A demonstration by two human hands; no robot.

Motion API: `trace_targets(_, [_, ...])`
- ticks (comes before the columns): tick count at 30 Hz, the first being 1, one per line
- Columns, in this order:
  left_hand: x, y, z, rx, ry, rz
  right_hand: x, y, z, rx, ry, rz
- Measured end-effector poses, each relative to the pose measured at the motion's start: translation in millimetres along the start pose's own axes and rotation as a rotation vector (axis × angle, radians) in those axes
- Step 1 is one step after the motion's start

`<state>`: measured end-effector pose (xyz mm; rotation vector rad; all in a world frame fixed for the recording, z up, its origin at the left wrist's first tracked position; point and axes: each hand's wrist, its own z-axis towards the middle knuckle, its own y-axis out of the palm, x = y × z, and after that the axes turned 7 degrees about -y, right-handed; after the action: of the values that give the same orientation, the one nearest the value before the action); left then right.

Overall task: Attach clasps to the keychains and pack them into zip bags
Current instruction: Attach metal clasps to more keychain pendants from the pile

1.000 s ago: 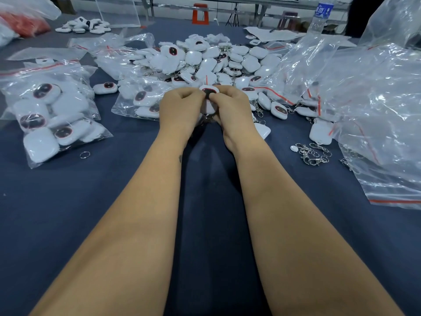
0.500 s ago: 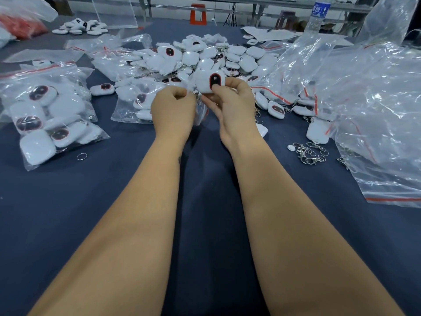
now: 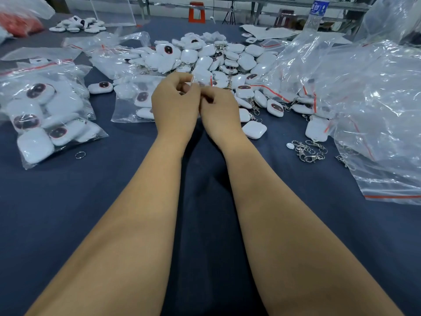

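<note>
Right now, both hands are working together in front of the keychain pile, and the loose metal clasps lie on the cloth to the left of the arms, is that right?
Not quite. The head view shows the loose metal clasps on the cloth to the right of the arms, not the left. On the left lies only a single small ring. The rest holds: the left hand and right hand work together in front of the keychain pile.

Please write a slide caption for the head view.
Both hands, left and right, meet before a pile of white keychains on a dark table.

A water bottle is seen standing at the far edge of the blue-covered bench, with an orange stool beyond.
</note>
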<state>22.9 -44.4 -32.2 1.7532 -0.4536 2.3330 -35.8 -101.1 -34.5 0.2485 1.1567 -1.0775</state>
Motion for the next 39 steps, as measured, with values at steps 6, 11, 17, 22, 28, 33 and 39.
trace_targets(6, [-7.0, -2.3, 6.6, 0.028, -0.209, -0.092, 0.5, -16.5, 1.2, 0.279, 0.093, -0.317])
trace_targets(11, [4.5, -10.8, 13.4, 0.383, -0.129, -0.409, 5.5, -17.3, 0.4, 0.073, 0.152, -0.665])
trace_targets(17, [4.2, -2.8, 2.4, 0.082, -0.042, -0.194, 8.8, -11.0, -3.6, -0.007, 0.154, -0.838])
trace_targets(22, [-7.7, 2.9, -2.6, -0.254, -0.066, 0.255, 10.5, -11.7, -3.0, 0.027, 0.131, -0.865])
trace_targets(28, [-8.0, 6.6, -5.6, -0.244, 0.075, 0.526, 13.2, -11.5, -1.2, 0.063, 0.117, -0.850])
trace_targets(33, [-7.1, 8.0, -6.5, -0.210, 0.107, 0.638, 8.6, -14.3, 4.7, 0.264, 0.055, -0.576])
trace_targets(39, [-8.5, 0.1, -1.7, -0.011, -0.059, 0.364, -4.9, -2.3, 2.1, 0.303, 0.097, 0.336])
